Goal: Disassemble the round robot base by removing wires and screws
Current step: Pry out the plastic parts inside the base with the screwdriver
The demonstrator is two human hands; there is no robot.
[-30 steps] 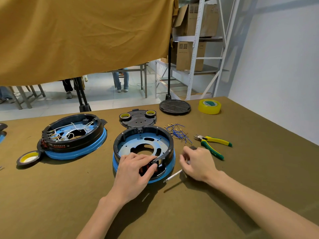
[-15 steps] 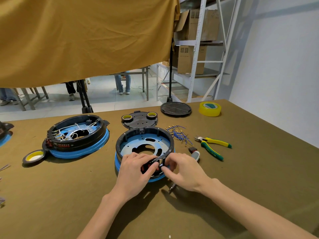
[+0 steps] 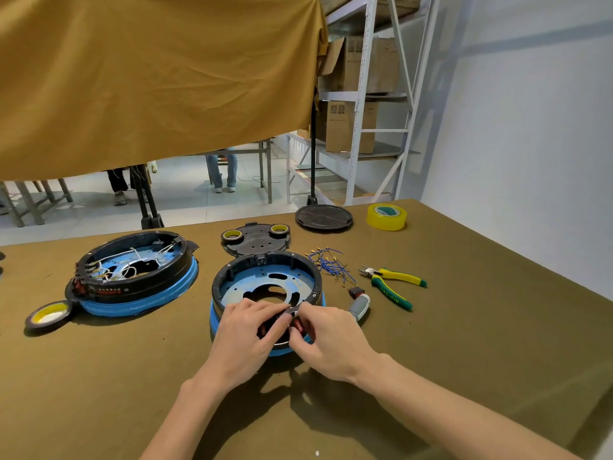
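A round robot base (image 3: 265, 280) with a black ring, blue floor and blue lower rim stands in the middle of the table. Both my hands work at its near rim. My left hand (image 3: 247, 333) curls over the rim and grips it. My right hand (image 3: 326, 336) pinches a small red part (image 3: 297, 324) set in that rim. A second round base (image 3: 132, 273), still full of white wires, stands to the left. Loose blue wires (image 3: 330, 265) lie right of the near base. A screwdriver (image 3: 359, 305) lies on the table behind my right hand.
Yellow-green cutters (image 3: 391, 283) lie to the right. A black cover plate (image 3: 255, 239) with two tape rolls sits behind the base, a black disc (image 3: 324, 217) and yellow tape (image 3: 386, 216) farther back. A tape roll (image 3: 48, 317) lies at far left. A person's legs stand beyond the table.
My right hand left the screwdriver on the table and moved left to the base's near rim, where it now pinches the red part. My left hand stayed on the rim.
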